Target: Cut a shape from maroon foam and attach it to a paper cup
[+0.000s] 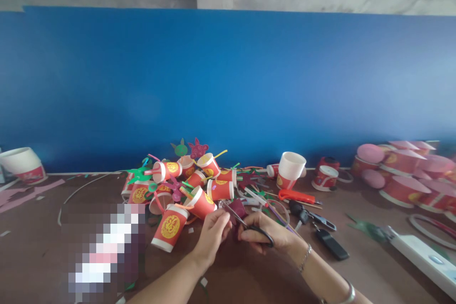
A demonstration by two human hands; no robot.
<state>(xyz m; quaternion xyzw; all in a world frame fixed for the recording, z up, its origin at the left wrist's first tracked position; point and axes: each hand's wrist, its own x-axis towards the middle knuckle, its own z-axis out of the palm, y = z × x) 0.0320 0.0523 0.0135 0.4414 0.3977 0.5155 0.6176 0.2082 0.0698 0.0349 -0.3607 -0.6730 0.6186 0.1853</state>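
My right hand (265,232) is closed around the black handles of a pair of scissors (239,217), whose blades point up and to the left. Pinched in my left hand (213,229) is a piece of dark red paper (238,208), seen between the two hands beside the blades. Its outline is partly covered by fingers and scissors. Just beyond my hands lies a heap of red paper cups with gold prints; the nearest cup (171,228) leans on its side. Green paper cut-outs (138,175) and coloured straws stick out among the cups.
At the back right stand a white-and-red cup stack (290,171) and an orange utility knife (297,196). Keys with a black fob (331,244) lie nearer. Farther right are pink-topped cups (406,192) and a white tool (423,256). A blue wall panel (228,80) closes the back.
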